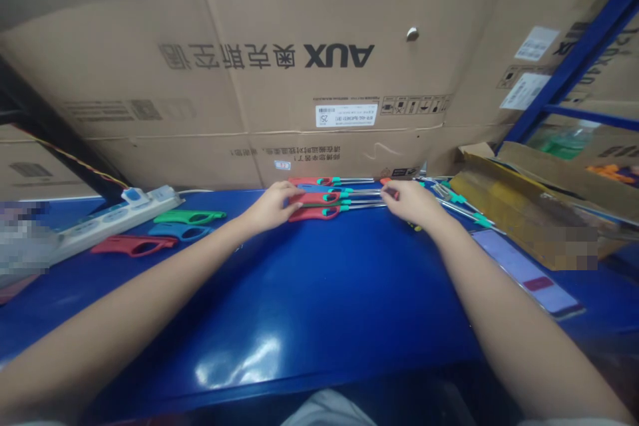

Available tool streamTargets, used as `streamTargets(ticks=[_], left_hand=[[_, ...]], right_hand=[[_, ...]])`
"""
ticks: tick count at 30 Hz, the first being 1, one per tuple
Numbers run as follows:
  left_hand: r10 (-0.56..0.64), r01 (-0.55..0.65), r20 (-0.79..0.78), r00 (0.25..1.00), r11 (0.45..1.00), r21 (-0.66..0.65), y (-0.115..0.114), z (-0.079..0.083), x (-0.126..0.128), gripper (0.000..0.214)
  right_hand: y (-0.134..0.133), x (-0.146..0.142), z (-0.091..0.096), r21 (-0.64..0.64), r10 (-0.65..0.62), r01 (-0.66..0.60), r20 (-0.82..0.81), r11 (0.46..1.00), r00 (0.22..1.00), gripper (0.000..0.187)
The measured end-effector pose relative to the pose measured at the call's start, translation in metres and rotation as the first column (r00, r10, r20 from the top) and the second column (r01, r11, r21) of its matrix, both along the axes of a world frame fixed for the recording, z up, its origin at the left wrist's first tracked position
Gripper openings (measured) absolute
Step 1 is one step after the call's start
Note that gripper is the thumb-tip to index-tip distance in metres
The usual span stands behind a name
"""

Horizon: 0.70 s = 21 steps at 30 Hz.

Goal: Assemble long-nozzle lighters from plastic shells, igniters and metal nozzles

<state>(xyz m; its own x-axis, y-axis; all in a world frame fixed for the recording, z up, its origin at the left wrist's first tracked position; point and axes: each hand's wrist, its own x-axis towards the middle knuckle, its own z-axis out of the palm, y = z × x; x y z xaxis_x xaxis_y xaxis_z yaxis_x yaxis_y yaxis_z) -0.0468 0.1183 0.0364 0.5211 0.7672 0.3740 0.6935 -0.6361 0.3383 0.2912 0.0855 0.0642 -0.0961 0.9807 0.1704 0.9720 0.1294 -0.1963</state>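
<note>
Several long-nosed lighters (319, 198) with red and blue handles, teal collars and metal tubes lie side by side at the far edge of the blue table (309, 306). My left hand (269, 208) rests on their handle ends, fingers curled over a red handle. My right hand (410, 203) covers the metal tube ends, fingers closed round them. Three more lighters lie apart to the left: a green one (190, 217), a blue one (180, 231) and a red one (132, 245).
A white power strip (114, 216) lies at the left. A phone (526, 271) rests on the table at the right beside an open carton (519, 203). More teal-collared metal tubes (464, 206) lie near it. Large cardboard boxes (309, 60) wall the back; blue shelving (574, 60) stands right.
</note>
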Motion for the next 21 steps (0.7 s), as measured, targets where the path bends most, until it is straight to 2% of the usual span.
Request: streamTargets(ticks=[5,9,12,17,19,21], left_hand=[[0.015,-0.015,0.002,1.0,1.0,0.027,0.006,-0.012,0.01,0.035],[0.068,-0.068,0.003,0.998,0.993,0.095,-0.002,-0.01,0.011,0.037],[0.099,-0.095,-0.03,0.995,0.986,0.134,-0.017,-0.007,0.006,0.034],[0.183,-0.165,-0.195,0.963,0.98,0.107,-0.046,0.006,-0.024,0.033],[0.296,-0.281,-0.264,0.918,0.955,0.096,-0.051,0.015,-0.044,0.029],[0.441,-0.437,-0.32,0.839,0.895,0.086,-0.051,0.023,-0.067,0.024]], right_hand=[[-0.002,-0.015,-0.012,-0.089,0.251,-0.252,-0.021,0.964,0.968,0.021],[-0.004,-0.022,-0.017,-0.119,0.336,-0.339,-0.044,0.933,0.941,0.024],[-0.007,-0.026,-0.018,-0.135,0.384,-0.388,-0.056,0.912,0.921,0.024],[-0.016,-0.036,-0.017,-0.165,0.46,-0.464,-0.065,0.871,0.886,0.017],[-0.02,-0.04,-0.016,-0.178,0.486,-0.49,-0.069,0.853,0.871,0.018],[-0.023,-0.043,-0.015,-0.182,0.5,-0.504,-0.072,0.844,0.863,0.019]])
